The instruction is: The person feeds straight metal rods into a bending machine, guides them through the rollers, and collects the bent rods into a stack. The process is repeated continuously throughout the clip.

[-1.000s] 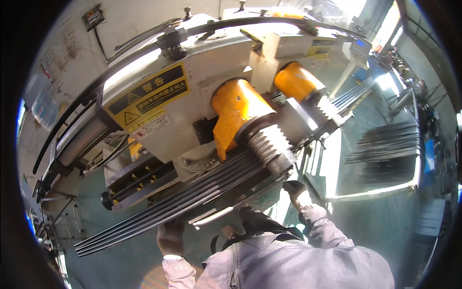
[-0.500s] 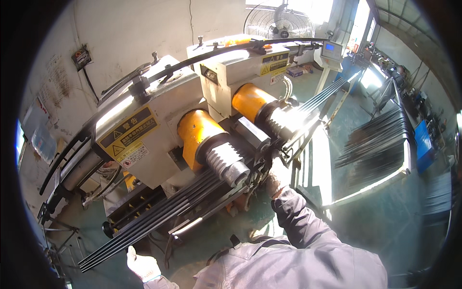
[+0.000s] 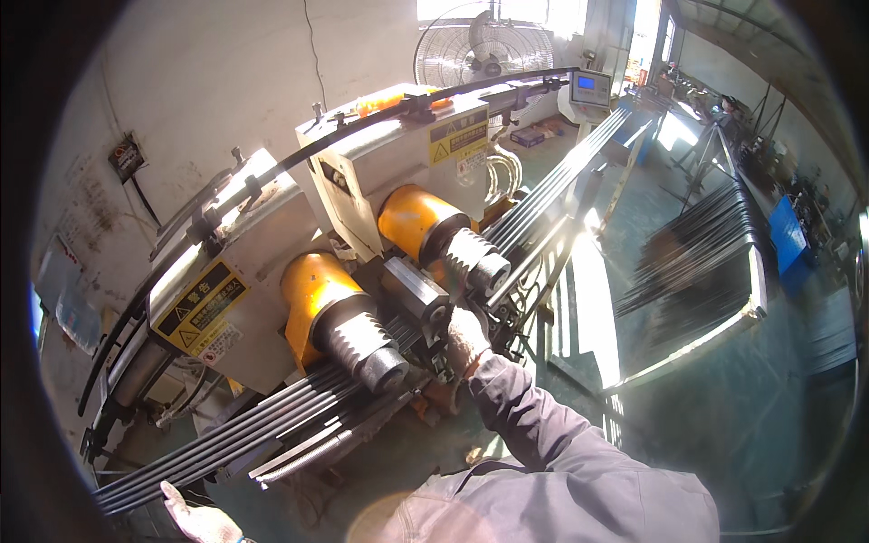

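A bundle of long dark metal rods (image 3: 262, 419) slants through a machine, running under its two yellow cylinders. The nearer yellow cylinder (image 3: 319, 291) and the farther yellow cylinder (image 3: 418, 220) each end in a thick threaded steel shaft. My left hand (image 3: 201, 519), in a white glove, is at the lower left, just beside the rods near their left ends. Its thumb and fingers are apart, with nothing between them. My right hand (image 3: 466, 338), gloved too, reaches in between the shafts beside a dark steel block (image 3: 415, 288). Its fingertips are hidden against the machine.
A small control box with a blue screen (image 3: 590, 88) stands at the far end. Behind the machine is a large fan (image 3: 485, 61). On the right, a rack (image 3: 756, 281) holds many thin dark rods. A long black hose (image 3: 348, 118) arcs over the machine.
The view has swung right, so the machine appears farther left. My left hand's fingers have spread more beside the rods. My right hand stays at the same part of the machine.
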Motion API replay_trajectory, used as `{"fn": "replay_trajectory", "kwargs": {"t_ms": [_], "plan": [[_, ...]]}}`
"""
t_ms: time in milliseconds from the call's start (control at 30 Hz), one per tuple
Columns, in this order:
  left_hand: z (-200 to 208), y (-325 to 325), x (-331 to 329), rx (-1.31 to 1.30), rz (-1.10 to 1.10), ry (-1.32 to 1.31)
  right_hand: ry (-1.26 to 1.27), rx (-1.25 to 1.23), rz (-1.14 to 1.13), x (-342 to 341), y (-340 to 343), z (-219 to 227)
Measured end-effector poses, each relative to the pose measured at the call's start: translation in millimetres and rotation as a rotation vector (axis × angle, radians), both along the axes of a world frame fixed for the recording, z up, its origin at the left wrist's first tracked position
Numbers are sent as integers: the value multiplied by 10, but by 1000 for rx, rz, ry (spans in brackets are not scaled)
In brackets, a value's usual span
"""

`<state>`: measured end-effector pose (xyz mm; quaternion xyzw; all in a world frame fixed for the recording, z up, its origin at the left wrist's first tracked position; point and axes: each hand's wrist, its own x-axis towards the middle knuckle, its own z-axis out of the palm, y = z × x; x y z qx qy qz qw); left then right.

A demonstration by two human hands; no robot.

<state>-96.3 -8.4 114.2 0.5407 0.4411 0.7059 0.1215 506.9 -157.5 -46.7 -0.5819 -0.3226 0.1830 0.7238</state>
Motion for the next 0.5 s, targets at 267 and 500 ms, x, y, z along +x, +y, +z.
{"fn": "replay_trajectory", "kwargs": {"t_ms": [267, 500], "plan": [[1812, 106, 1057, -211, -461, -363, 45, -176, 22, -52, -115, 581], [2469, -80, 2080, -137, -594, -258, 76, 20, 10, 48, -121, 971]]}}
